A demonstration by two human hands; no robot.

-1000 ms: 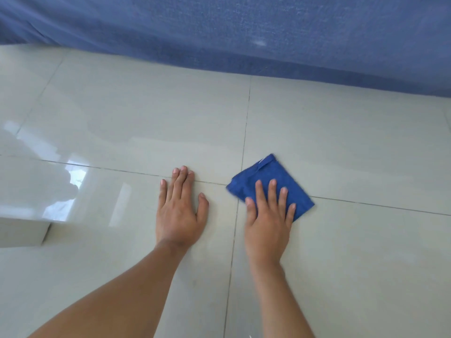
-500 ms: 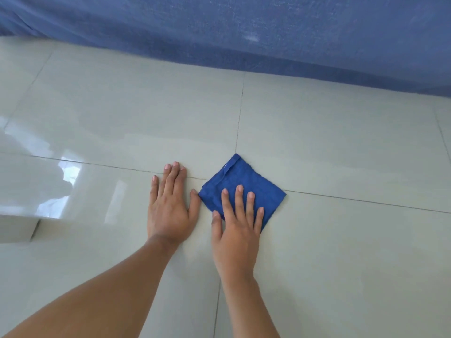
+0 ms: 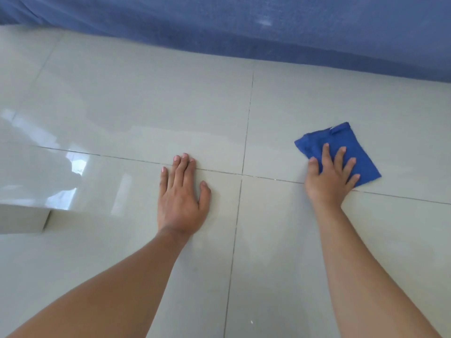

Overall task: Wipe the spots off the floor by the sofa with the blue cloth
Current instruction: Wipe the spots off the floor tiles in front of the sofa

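Head cam: R hand point(image 3: 328, 178) flat on blue cloth point(image 3: 346, 145), L hand point(image 3: 181, 198) on floor point(image 3: 122, 93).

Glossy pale floor tiles point(image 3: 122, 98) meet blue sofa fabric point(image 3: 268, 20).

This is a home, most likely a living room. Beyond the fingers point(image 3: 181, 164), the blue fabric base of a sofa point(image 3: 244, 23) runs the width of the view, meeting the floor point(image 3: 146, 98). The floor is large glossy pale tiles with thin grout lines, mirroring window light left of the fingers. A white block point(image 3: 22, 218) sits at that side.
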